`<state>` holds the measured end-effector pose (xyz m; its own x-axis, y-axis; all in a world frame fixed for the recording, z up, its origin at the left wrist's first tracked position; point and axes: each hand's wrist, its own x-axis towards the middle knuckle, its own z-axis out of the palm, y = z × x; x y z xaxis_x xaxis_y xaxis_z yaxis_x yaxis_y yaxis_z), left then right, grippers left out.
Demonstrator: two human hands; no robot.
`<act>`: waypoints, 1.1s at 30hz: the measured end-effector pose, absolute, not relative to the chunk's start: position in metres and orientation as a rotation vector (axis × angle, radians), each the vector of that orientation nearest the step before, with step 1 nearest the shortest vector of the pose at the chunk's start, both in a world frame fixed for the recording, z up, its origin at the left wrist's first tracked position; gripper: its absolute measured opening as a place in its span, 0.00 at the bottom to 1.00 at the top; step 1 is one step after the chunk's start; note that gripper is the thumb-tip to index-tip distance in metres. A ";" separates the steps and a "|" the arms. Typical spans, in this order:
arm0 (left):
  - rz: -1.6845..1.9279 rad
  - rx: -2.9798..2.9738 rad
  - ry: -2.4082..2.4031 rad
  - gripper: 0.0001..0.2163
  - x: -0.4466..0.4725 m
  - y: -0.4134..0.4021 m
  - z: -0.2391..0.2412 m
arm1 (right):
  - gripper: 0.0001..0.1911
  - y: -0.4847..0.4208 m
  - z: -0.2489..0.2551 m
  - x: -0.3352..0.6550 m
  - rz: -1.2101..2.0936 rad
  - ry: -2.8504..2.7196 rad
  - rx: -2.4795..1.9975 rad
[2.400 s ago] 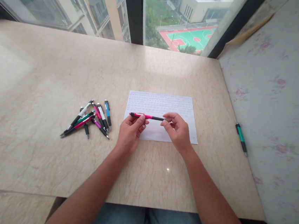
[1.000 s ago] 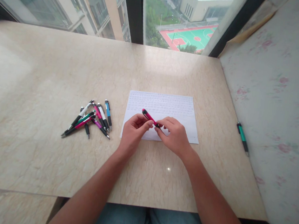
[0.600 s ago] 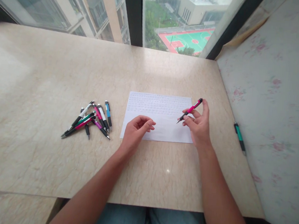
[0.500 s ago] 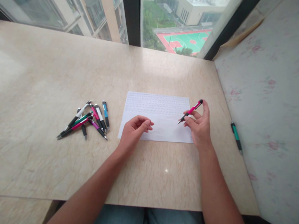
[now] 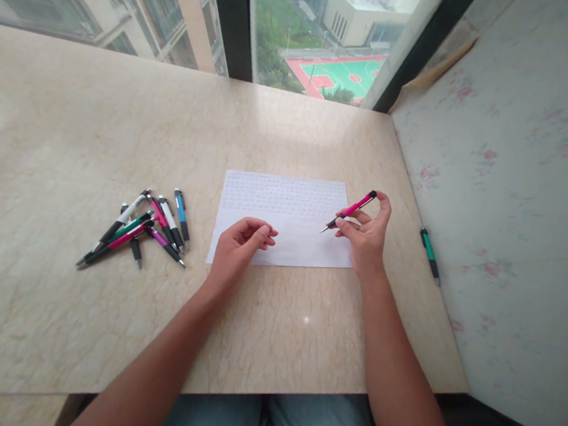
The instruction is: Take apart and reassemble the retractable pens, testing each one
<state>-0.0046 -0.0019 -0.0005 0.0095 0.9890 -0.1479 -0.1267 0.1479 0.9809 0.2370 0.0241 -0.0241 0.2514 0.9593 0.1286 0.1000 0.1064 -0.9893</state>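
A white sheet of paper (image 5: 284, 206) with faint lines of writing lies on the marble table (image 5: 94, 141). My right hand (image 5: 366, 238) grips a pink and black pen (image 5: 349, 210) in a writing hold, tip pointing down-left just above the paper's right part. My left hand (image 5: 237, 249) rests loosely curled on the paper's lower left edge and holds nothing.
A pile of several pens (image 5: 139, 226) lies on the table left of the paper. A green pen (image 5: 429, 254) lies at the table's right edge beside a floral-covered surface (image 5: 517, 195). A window (image 5: 326, 29) runs along the far side.
The pen went from both hands into my right hand alone, which moved right and turned it to a writing hold. My left hand let go and settled on the paper. The view shifted slightly.
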 end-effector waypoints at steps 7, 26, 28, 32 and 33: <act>1.169 1.022 1.188 0.08 -0.004 -0.002 0.000 | 0.53 0.024 -0.022 0.235 0.872 -1.159 -1.307; 1.177 0.997 1.196 0.07 -0.003 -0.002 0.001 | 0.49 0.024 -0.025 0.236 0.802 -1.175 -1.346; 1.175 1.008 1.195 0.07 -0.004 -0.001 0.000 | 0.49 0.024 -0.026 0.236 0.794 -1.177 -1.359; 1.176 1.016 1.207 0.07 -0.004 -0.001 0.000 | 0.49 0.023 -0.024 0.235 0.807 -1.150 -1.372; 1.174 1.018 1.208 0.07 -0.004 -0.001 0.000 | 0.49 0.023 -0.024 0.234 0.815 -1.146 -1.370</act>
<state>-0.0037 -0.0014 -0.0001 -0.0159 0.9903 -0.1380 -0.1101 0.1355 0.9846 0.2342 0.0228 -0.0235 0.2905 0.9468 0.1384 0.1795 0.0881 -0.9798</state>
